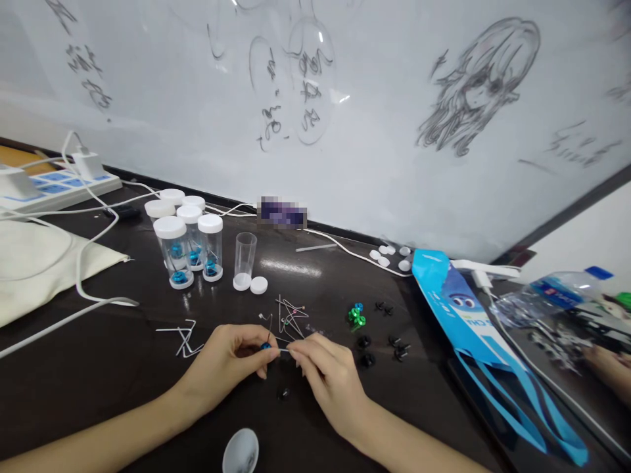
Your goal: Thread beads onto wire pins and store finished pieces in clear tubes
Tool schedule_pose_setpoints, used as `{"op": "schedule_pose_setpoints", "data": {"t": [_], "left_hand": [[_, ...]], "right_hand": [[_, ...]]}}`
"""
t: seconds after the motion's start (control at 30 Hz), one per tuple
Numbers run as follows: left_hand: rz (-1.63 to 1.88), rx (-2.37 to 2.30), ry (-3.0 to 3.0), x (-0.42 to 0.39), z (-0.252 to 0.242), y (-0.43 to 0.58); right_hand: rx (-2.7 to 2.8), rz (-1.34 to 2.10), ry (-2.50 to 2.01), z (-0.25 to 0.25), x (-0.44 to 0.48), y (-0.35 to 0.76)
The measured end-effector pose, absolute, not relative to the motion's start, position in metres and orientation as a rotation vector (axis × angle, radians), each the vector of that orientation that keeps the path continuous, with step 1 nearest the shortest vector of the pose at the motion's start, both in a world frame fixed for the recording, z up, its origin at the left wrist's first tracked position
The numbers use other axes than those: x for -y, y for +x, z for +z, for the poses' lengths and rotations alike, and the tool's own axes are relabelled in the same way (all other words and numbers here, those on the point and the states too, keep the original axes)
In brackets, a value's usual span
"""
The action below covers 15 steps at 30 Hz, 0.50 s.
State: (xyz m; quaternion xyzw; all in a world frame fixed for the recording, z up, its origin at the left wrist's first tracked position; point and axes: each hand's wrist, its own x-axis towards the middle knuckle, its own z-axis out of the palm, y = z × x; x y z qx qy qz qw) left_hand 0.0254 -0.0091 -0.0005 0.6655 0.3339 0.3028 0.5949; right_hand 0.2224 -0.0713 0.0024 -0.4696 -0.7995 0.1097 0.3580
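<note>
My left hand (241, 351) is closed in a pinch on a small blue metal part (266, 345) with a thin wire sticking up from it. Close beside it, my right hand (325, 368) pinches a thin silver rod (284, 350), which looks like a hex key; its tip meets the blue part at the left fingertips. Fingers cover most of both pieces. Bent hex keys (185, 338) lie left of my left hand. Beyond the hands is a loose pile of thin wire pins with coloured ends (292, 318). A small black part (283, 393) rests just below the hands.
Capped clear tubes (171, 253) holding blue parts stand at back left, near an uncapped tube (245, 259) and a white cap (259, 285). Green parts (355, 316) and black parts (365, 341) lie right. A white cup (240, 452) is in front; a blue bag (444, 295) lies right.
</note>
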Motion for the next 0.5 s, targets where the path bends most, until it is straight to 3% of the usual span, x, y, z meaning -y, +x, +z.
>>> {"op": "schedule_pose_setpoints", "data": {"t": [0.5], "left_hand": [[0.708,-0.810,1.447,0.0048,0.0011,0.0235]], "right_hand": [[2.056,0.226,-1.146,-0.0028,0.0685,0.2239]]}}
